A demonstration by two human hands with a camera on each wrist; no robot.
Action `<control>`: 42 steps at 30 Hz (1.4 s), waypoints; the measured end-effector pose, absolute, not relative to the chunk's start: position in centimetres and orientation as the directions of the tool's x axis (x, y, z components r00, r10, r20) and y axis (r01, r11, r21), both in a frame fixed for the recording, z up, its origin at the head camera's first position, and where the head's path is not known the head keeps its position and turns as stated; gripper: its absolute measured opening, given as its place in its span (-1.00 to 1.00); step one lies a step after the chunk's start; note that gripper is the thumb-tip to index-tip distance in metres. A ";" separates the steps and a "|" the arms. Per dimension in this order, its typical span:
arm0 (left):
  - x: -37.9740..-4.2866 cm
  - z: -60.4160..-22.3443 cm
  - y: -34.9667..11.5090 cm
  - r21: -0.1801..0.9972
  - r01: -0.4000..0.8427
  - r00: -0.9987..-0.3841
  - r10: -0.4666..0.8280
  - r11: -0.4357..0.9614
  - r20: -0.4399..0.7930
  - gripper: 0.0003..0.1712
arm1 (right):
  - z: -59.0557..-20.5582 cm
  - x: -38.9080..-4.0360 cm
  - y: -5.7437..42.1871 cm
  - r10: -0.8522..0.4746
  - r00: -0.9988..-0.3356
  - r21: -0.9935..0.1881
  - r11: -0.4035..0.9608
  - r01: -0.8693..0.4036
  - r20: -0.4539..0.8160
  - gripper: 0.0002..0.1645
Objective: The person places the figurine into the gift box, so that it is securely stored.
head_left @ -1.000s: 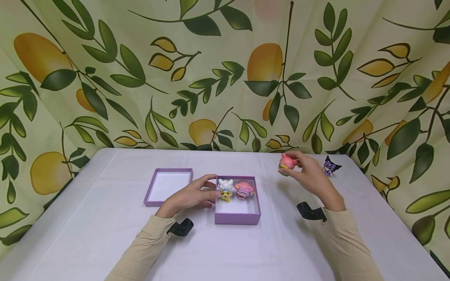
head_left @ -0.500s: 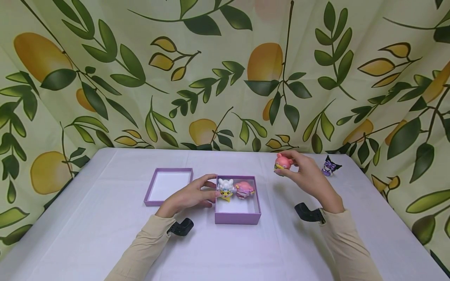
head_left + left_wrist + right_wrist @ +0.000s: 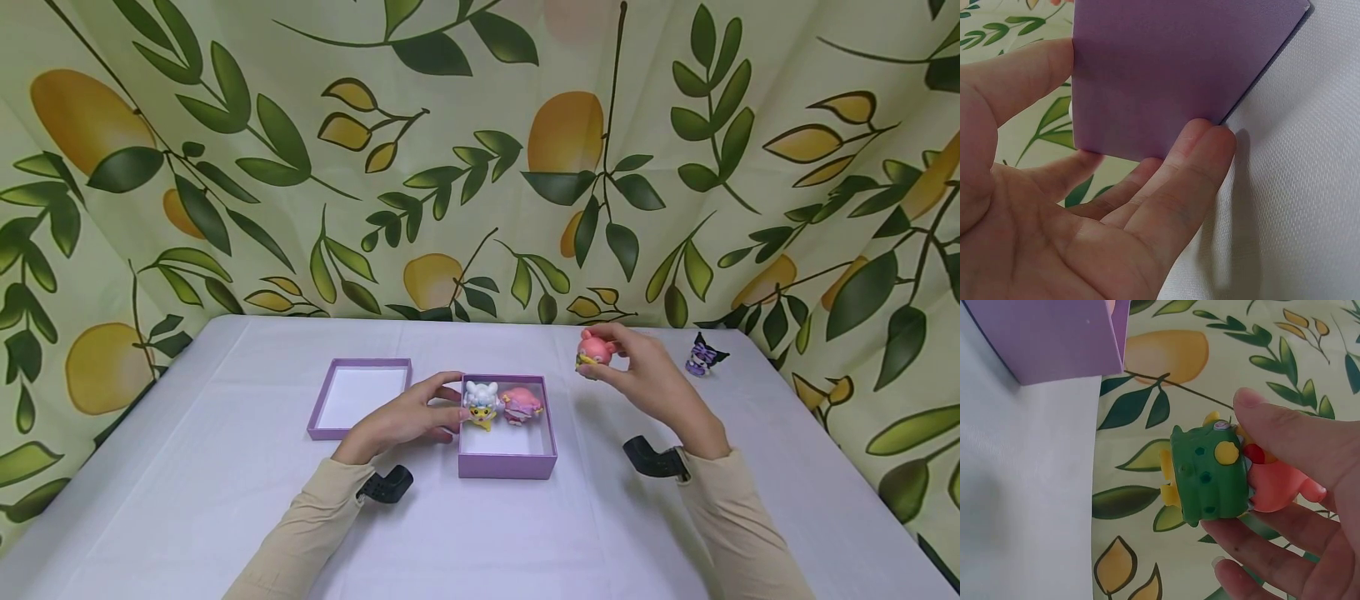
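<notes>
My left hand [image 3: 408, 418] holds the left wall of an open purple box [image 3: 507, 468], its thumb over the rim and its other fingers along the outside. In the left wrist view, fingertips press the purple side wall [image 3: 1147, 75]. Inside the box are a white-and-yellow toy figure [image 3: 482, 402] and a pink toy figure [image 3: 521, 405], side by side. Right of the box, raised above the table, my right hand [image 3: 652, 375] pinches another pink toy figure [image 3: 595, 348] between thumb and fingers. The right wrist view shows this figure's green, spotted lower part [image 3: 1210, 475] with yellow feet.
A shallow purple lid [image 3: 360, 435] with a white inside lies left of the box. At the far right of the white-covered table [image 3: 187, 500] stands a small black-and-purple figure [image 3: 703, 357]. A leaf-and-fruit patterned curtain [image 3: 465, 108] hangs behind.
My right hand has moved a little left with the pink toy figure, nearer the box. My left hand and the box have stayed in place.
</notes>
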State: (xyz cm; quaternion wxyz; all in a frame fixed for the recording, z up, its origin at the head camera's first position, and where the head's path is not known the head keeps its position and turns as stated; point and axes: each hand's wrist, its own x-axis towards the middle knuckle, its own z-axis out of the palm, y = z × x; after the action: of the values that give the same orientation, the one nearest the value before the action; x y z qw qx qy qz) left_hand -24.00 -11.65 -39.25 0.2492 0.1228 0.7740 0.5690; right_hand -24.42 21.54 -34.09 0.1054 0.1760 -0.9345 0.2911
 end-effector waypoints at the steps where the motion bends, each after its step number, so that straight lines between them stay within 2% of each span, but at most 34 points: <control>1: -24.0 -39.2 -11.6 0.943 -0.093 -0.846 0.474 0.320 -0.244 -0.19 | -34.1 -24.4 21.5 -0.271 -0.914 -0.509 0.765 -0.395 0.301 -0.32; 14: -24.0 -39.4 -11.6 0.942 -0.088 -0.846 0.476 0.323 -0.242 -0.18 | -34.1 -24.1 20.6 -0.310 -0.897 -0.549 0.711 -0.439 0.316 -0.35; 25: -24.0 -39.3 -11.7 0.942 -0.093 -0.844 0.477 0.323 -0.246 -0.18 | -33.9 -23.5 19.5 -0.366 -0.854 -0.533 0.669 -0.518 0.370 -0.39; 42: -24.0 -39.3 -11.7 0.944 -0.093 -0.844 0.478 0.318 -0.244 -0.20 | -33.9 -22.8 18.2 -0.425 -0.827 -0.519 0.644 -0.562 0.368 -0.37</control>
State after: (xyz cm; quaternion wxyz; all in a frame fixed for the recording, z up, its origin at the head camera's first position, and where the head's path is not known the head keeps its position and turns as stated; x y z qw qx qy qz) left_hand -23.99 -11.74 -39.31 0.2502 0.1248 0.7722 0.5705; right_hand -22.78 18.18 -33.91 0.1069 0.2739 -0.9004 0.3206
